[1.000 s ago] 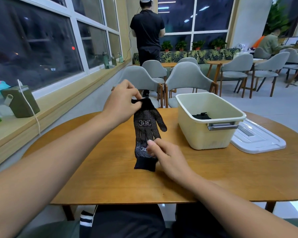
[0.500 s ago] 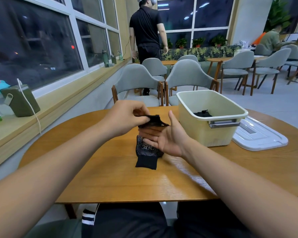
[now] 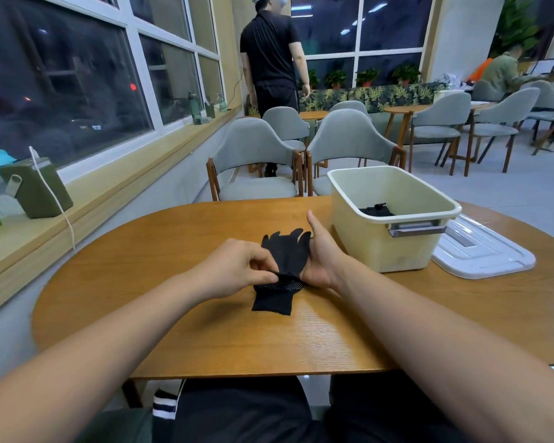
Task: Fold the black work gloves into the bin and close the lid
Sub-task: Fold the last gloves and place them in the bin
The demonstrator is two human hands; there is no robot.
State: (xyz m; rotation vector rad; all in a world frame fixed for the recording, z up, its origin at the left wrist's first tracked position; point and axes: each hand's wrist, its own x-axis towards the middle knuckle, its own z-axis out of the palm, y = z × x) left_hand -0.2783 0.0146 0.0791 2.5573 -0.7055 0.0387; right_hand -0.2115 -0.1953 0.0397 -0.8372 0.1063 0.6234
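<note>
Since 0.5 s ago the left hand (image 3: 237, 270) has come lower, down to the middle of the black glove (image 3: 288, 255), and the right hand (image 3: 322, 260) has slid its fingers under the finger part of it. This glove lies on the table (image 3: 173, 251), just to the left of the bin (image 3: 394, 251) and apart from its wall. The left hand pinches the fabric between thumb and fingertips where the dotted palm side shows, probably to fix the line of the fold. The right hand stands between the glove and the bin with the thumb straight up. Its fingers are hidden under the fabric, so it seems to carry the finger part flat and not to grasp it. The cuff (image 3: 274, 302) rests on the wood at the side far from the bin, toward the person, and this keeps the glove from sliding while the 2 hands work. I judge the fold is about half made. 1 more dark glove (image 3: 376, 211) already lies inside the bin. The white lid (image 3: 483, 251) waits flat on the table at the right of the bin, touching or almost touching it, so closing is not yet begun.
</note>
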